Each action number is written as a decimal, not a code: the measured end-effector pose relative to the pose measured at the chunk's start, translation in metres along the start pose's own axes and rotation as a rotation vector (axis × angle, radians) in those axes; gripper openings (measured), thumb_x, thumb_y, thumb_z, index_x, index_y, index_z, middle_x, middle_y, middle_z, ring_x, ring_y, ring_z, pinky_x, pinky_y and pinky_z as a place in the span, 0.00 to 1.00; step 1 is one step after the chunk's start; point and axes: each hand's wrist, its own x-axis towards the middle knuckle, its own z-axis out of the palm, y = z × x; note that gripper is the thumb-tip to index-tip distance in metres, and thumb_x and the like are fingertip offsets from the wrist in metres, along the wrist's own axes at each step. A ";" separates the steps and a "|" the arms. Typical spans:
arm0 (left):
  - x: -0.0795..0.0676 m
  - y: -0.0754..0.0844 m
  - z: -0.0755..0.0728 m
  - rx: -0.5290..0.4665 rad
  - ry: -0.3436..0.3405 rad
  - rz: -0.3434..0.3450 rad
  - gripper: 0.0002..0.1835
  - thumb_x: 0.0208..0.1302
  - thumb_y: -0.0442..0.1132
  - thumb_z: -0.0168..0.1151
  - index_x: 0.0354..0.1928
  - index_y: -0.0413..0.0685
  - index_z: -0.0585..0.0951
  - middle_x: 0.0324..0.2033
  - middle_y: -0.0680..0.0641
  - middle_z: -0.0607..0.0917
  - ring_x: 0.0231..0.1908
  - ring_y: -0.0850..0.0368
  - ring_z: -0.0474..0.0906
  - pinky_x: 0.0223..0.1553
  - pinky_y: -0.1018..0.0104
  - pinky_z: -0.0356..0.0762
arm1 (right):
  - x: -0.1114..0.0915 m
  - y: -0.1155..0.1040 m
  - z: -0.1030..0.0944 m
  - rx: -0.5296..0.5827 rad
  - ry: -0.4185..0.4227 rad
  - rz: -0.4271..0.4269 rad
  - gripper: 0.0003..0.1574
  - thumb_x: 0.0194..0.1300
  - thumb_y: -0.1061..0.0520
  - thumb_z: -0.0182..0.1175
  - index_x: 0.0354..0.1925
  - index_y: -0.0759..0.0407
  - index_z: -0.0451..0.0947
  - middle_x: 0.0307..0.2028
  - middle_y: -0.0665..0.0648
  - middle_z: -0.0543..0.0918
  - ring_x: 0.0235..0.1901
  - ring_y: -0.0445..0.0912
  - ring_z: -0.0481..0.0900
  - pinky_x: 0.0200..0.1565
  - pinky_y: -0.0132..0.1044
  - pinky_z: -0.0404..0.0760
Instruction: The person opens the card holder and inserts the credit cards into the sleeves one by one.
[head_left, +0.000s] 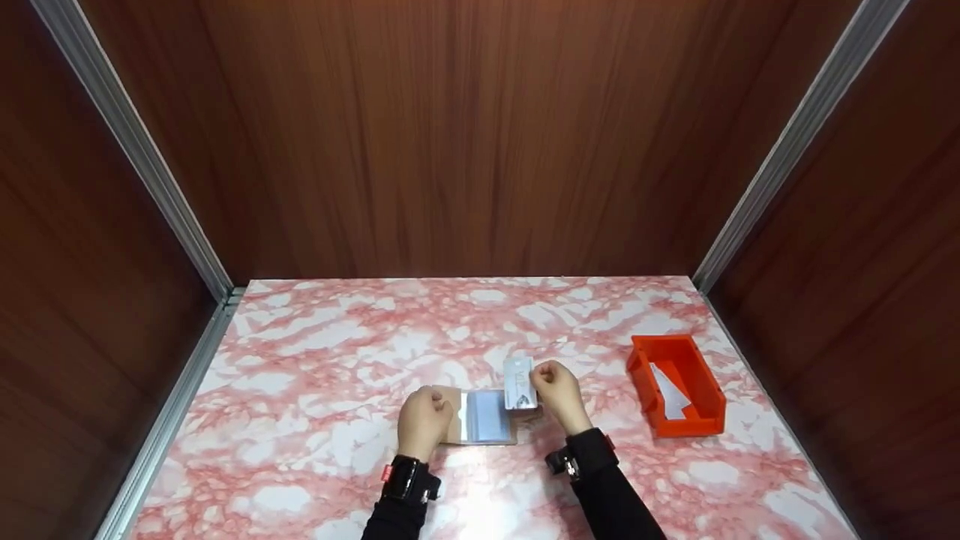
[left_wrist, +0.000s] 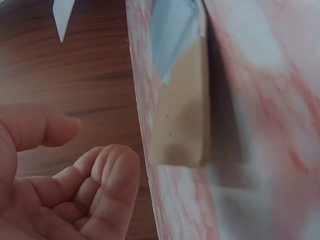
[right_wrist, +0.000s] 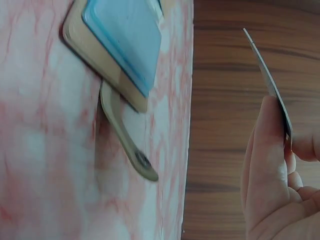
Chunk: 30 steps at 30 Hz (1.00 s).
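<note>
My right hand point(head_left: 556, 384) pinches a pale printed card point(head_left: 518, 382) by its edge between thumb and fingers, as the right wrist view also shows. The card is raised above the table and overlaps the right end of a tan card holder point(head_left: 452, 435). Spread open on the table, the holder has bluish clear plastic sleeves point(head_left: 493, 417) inside. A strap point(right_wrist: 120, 127) with a snap button sticks out from its cover. Beside the holder's left end is my left hand point(head_left: 424, 420), its fingers loosely bent, thumb apart and nothing between them.
An orange open bin point(head_left: 686, 431) stands to the right on the pink-and-white marbled table point(head_left: 315, 360), with a white flat piece point(head_left: 671, 394) inside. Brown wood-grain panels point(head_left: 450, 150) rise at the back and both sides, with metal profiles in the corners.
</note>
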 end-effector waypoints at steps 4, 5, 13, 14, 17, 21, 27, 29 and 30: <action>0.001 0.009 0.007 -0.039 0.005 0.073 0.03 0.54 0.28 0.62 0.26 0.35 0.79 0.22 0.48 0.78 0.28 0.52 0.76 0.33 0.57 0.74 | -0.005 -0.001 0.006 0.014 -0.015 -0.032 0.07 0.62 0.60 0.59 0.30 0.63 0.76 0.23 0.52 0.79 0.23 0.42 0.73 0.25 0.32 0.72; 0.000 0.011 0.009 -0.046 0.008 0.085 0.03 0.54 0.28 0.62 0.26 0.35 0.79 0.21 0.49 0.77 0.27 0.53 0.75 0.32 0.58 0.73 | -0.005 -0.001 0.008 0.013 -0.022 -0.027 0.07 0.62 0.60 0.59 0.30 0.63 0.76 0.24 0.52 0.79 0.23 0.42 0.73 0.25 0.32 0.72; -0.002 0.021 0.022 -0.091 -0.009 0.096 0.06 0.56 0.30 0.64 0.36 0.33 0.84 0.26 0.45 0.83 0.30 0.49 0.81 0.36 0.54 0.79 | -0.011 -0.005 0.021 0.008 -0.107 0.005 0.05 0.65 0.63 0.60 0.33 0.65 0.75 0.25 0.49 0.76 0.26 0.40 0.71 0.31 0.30 0.71; -0.002 0.022 0.023 -0.099 -0.014 0.092 0.07 0.57 0.30 0.64 0.36 0.33 0.84 0.27 0.45 0.84 0.31 0.48 0.81 0.36 0.54 0.79 | -0.012 -0.006 0.023 0.017 -0.118 0.007 0.05 0.65 0.63 0.59 0.32 0.65 0.75 0.24 0.49 0.75 0.26 0.40 0.71 0.31 0.30 0.70; -0.002 0.024 0.024 -0.120 -0.028 0.087 0.09 0.59 0.31 0.63 0.38 0.31 0.84 0.29 0.43 0.85 0.33 0.48 0.82 0.38 0.54 0.80 | -0.016 -0.009 0.027 0.067 -0.151 0.024 0.06 0.66 0.63 0.59 0.32 0.64 0.74 0.24 0.49 0.73 0.26 0.41 0.70 0.30 0.31 0.70; -0.003 0.026 0.026 -0.146 -0.037 0.089 0.10 0.61 0.32 0.63 0.41 0.31 0.84 0.31 0.41 0.86 0.35 0.46 0.83 0.41 0.53 0.81 | -0.021 -0.012 0.031 0.132 -0.190 0.064 0.06 0.67 0.62 0.59 0.34 0.65 0.74 0.24 0.50 0.73 0.24 0.41 0.70 0.27 0.30 0.71; -0.005 0.026 0.028 -0.163 -0.026 0.075 0.11 0.61 0.31 0.65 0.44 0.32 0.83 0.34 0.41 0.87 0.37 0.47 0.84 0.41 0.54 0.81 | -0.025 -0.011 0.037 0.157 -0.220 0.063 0.06 0.68 0.63 0.58 0.35 0.67 0.73 0.24 0.50 0.72 0.24 0.41 0.68 0.27 0.29 0.69; -0.005 0.026 0.028 -0.168 -0.016 0.071 0.10 0.60 0.29 0.65 0.43 0.32 0.83 0.34 0.42 0.86 0.36 0.48 0.83 0.41 0.55 0.81 | -0.025 -0.011 0.038 0.144 -0.220 0.045 0.06 0.68 0.63 0.58 0.35 0.67 0.74 0.24 0.49 0.72 0.24 0.40 0.68 0.28 0.29 0.69; -0.005 0.025 0.029 -0.170 -0.010 0.069 0.10 0.59 0.29 0.65 0.43 0.32 0.83 0.33 0.42 0.86 0.36 0.48 0.83 0.40 0.55 0.81 | -0.025 -0.011 0.039 0.144 -0.218 0.043 0.06 0.68 0.63 0.58 0.35 0.67 0.74 0.24 0.49 0.72 0.24 0.40 0.68 0.28 0.29 0.69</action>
